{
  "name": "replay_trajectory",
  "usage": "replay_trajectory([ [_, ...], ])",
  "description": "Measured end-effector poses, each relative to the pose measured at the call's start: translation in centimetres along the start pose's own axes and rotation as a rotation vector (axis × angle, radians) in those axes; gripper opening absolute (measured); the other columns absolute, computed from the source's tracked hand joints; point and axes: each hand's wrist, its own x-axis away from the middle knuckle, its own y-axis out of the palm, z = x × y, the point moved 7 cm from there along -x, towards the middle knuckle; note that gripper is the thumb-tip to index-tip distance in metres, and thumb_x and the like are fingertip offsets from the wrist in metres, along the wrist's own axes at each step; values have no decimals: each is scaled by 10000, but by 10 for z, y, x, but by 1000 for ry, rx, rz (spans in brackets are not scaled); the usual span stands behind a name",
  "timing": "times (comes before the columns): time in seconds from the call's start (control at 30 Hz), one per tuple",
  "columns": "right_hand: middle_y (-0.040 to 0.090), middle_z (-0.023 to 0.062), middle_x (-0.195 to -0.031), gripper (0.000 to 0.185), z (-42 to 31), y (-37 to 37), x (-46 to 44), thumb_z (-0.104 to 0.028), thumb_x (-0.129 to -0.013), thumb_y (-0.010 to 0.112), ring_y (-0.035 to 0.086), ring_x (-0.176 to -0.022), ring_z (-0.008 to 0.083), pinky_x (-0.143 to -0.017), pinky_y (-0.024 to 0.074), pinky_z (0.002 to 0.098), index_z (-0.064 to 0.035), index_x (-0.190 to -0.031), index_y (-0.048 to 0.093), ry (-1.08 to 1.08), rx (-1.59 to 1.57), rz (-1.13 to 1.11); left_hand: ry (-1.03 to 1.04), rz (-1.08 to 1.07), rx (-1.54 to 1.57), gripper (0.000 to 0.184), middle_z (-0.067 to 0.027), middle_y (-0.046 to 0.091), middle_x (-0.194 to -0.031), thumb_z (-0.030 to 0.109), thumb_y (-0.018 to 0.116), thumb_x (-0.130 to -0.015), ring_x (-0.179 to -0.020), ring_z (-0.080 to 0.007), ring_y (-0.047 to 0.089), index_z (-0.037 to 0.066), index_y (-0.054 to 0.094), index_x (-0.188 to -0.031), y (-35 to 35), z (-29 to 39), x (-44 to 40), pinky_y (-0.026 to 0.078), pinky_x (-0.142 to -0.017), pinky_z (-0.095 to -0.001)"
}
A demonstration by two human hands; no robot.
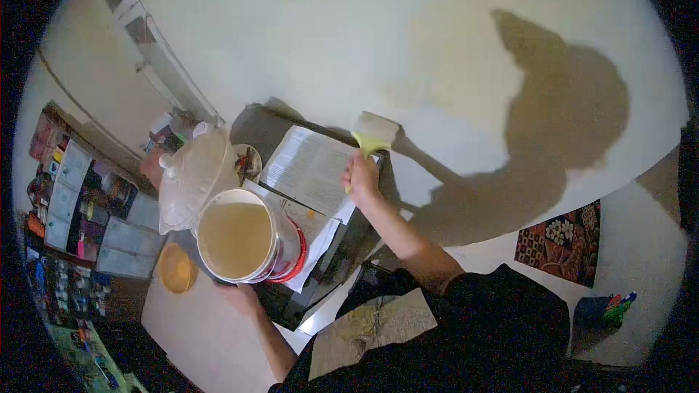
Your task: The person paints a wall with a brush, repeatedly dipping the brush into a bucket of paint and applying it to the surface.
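Note:
In my right hand (pixel 362 177) is a wide paintbrush (pixel 375 135) with a yellow-green handle, my fingers closed round it. Its pale, broad bristles are close to the wall; I cannot tell whether they touch it. My left hand (pixel 242 298) is at the near lower side of a white bucket (pixel 281 260), its fingers partly hidden behind it. Pale cream paint (pixel 234 239) shows inside the open bucket. A red band (pixel 297 255) runs round the bucket's lower part.
Printed sheets (pixel 309 167) cover a dark tabletop against the pale, patchy wall (pixel 306 36). Close to the bucket are a whitish lidded dish (pixel 191 175) and a small bowl (pixel 247 162). An orange basin (pixel 177 268) and a patterned mat (pixel 559 242) lie lower down.

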Motion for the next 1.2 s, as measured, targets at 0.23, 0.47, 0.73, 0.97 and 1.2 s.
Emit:
replay_trajectory([
  [0.23, 392, -23, -686, 149, -103, 87, 47, -253, -941, 448, 362, -493, 61, -405, 300, 218, -135, -862, 402, -221, -78, -231, 116, 24, 131, 753, -238, 404, -1330, 451, 538, -836, -1185, -404, 424, 0, 266, -1375, -5, 16, 0, 370, -965, -483],
  [0.47, 521, 158, -811, 231, -83, 120, 38, -254, -941, 421, 511, -720, 275, -636, 396, 422, -28, -976, 450, -604, 292, -204, 179, 50, 50, 743, -235, 420, -1316, 436, 549, -834, -1172, -398, 439, 4, 275, -1372, 3, 11, 0, 378, -954, -478],
  [0.73, 553, 272, -889, 236, -61, 142, 50, -169, -925, 386, 545, -883, 415, -759, 395, 500, 41, -1019, 437, -645, 334, 23, 220, 40, 15, 732, -232, 438, -1300, 420, 562, -830, -1156, -391, 455, 8, 284, -1368, 0, 18, 4, 388, -941, -473],
  [0.97, 491, 134, -738, 181, -117, 119, 86, -174, -949, 386, 523, -683, 244, -617, 413, 404, -3, -940, 445, -813, 335, 31, 184, 46, 6, 722, -230, 454, -1286, 406, 572, -827, -1142, -384, 469, 12, 293, -1365, -2, 16, 2, 396, -930, -468],
  [1.2, 436, -40, -676, 170, -172, 55, 53, -231, -960, 456, 405, -543, 49, -466, 350, 211, -71, -1012, 474, -1067, 375, 119, 139, 41, 43, 713, -227, 470, -1272, 391, 583, -825, -1129, -378, 484, 16, 301, -1362, -4, 18, -6, 405, -918, -463],
])
